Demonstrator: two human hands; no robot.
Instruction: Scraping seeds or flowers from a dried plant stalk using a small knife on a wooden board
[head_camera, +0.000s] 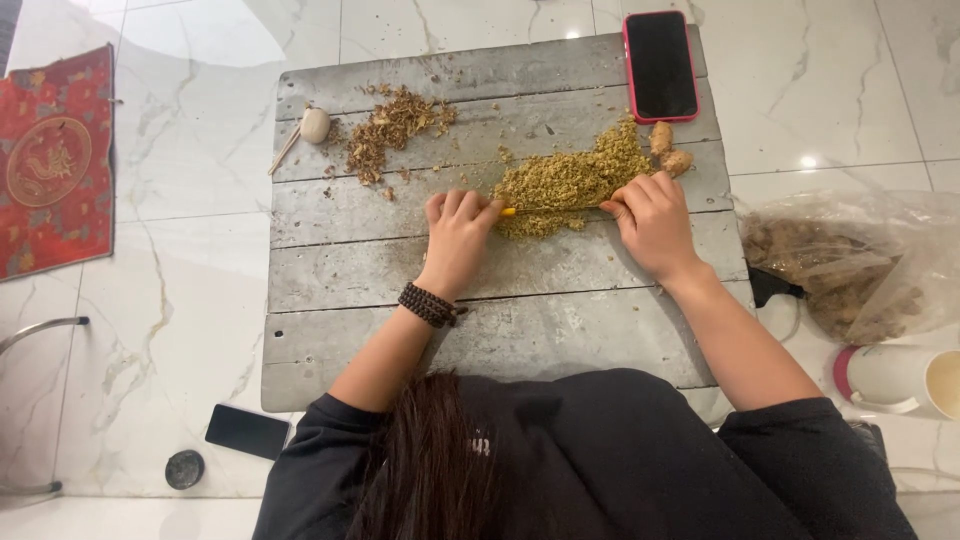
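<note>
On a grey wooden board lies a heap of chopped yellow-green bits. A knife with a yellow end lies flat across the near edge of the heap. My left hand, with a dark bead bracelet at the wrist, is closed on the yellow handle end. My right hand presses on the other end of the blade. Two whole ginger-like pieces lie just beyond my right hand.
A brown pile of scraps and a small pale round piece with a stick lie at the board's far left. A red-cased phone lies at the far right corner. On the floor are a plastic bag, a cup, a black phone and a red mat.
</note>
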